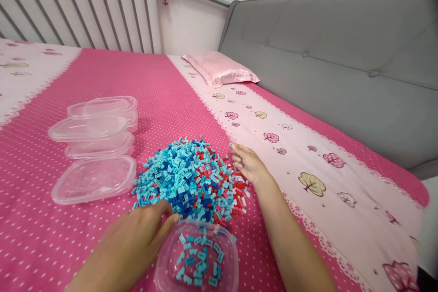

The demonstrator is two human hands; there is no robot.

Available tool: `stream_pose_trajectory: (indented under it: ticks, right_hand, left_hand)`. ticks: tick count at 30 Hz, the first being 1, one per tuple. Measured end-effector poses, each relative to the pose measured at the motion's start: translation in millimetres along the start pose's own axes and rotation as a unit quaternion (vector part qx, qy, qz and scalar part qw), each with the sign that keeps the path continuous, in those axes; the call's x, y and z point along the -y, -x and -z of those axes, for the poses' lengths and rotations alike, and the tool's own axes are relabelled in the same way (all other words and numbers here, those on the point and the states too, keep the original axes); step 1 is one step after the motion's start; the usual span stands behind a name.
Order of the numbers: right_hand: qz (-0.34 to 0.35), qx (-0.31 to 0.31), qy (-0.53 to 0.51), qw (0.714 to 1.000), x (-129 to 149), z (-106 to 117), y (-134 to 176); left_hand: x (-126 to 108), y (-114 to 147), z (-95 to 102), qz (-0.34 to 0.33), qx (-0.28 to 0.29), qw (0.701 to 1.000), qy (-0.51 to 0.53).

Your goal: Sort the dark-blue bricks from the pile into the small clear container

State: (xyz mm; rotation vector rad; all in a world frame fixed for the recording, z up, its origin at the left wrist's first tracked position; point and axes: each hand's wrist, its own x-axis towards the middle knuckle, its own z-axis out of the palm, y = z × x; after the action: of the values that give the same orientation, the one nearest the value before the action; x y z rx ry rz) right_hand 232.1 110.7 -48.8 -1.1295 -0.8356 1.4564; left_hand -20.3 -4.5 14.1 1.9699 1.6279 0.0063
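Note:
A heap of small toy bricks (191, 178), mostly light blue with dark blue, red and pink ones, lies on the bedspread. My right hand (248, 164) is at the heap's right edge, its thumb and forefinger pinched on a small light-blue brick (232, 144). At the near left edge of the heap is my left hand (147, 228). Its fingers bend down toward the bricks, the thumb lies close to the forefinger, and what they hold, if anything, is hidden. Just right of it stands a clear plastic container (231, 255) with several light-blue bricks scattered on its bottom.
More clear plastic containers (94, 180) stand in a row left of the heap. The pink dotted bedspread (137, 73) has a pale printed band. Farther back are a pink pillow (222, 68), a grey padded headboard (325, 45) and a white radiator (85, 9).

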Motion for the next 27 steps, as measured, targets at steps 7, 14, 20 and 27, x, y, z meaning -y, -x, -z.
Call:
stream_pose_trajectory:
  ticks: [7, 14, 20, 27]
  right_hand:
    - [-0.088, 0.088, -0.22, 0.967, 21.3, -1.2, 9.1]
    - [-0.092, 0.03, -0.267, 0.959, 29.2, -14.6, 16.9]
    - [-0.114, 0.073, -0.236, 0.962, 37.7, -36.0, 51.7]
    - [-0.086, 0.152, -0.101, 0.979, 11.5, -56.5, 144.3]
  left_hand:
    - [2.2, -1.5, -2.1, -0.01, -0.027, 0.999, 0.017]
    - [4.5, -1.8, -2.7, -0.013, -0.022, 1.0, 0.006]
    - [7.3, 0.6, -3.6, 0.001, -0.027, 1.0, -0.011]
    - [-0.5, 9.2, 5.8, 0.005, -0.041, 0.998, -0.055]
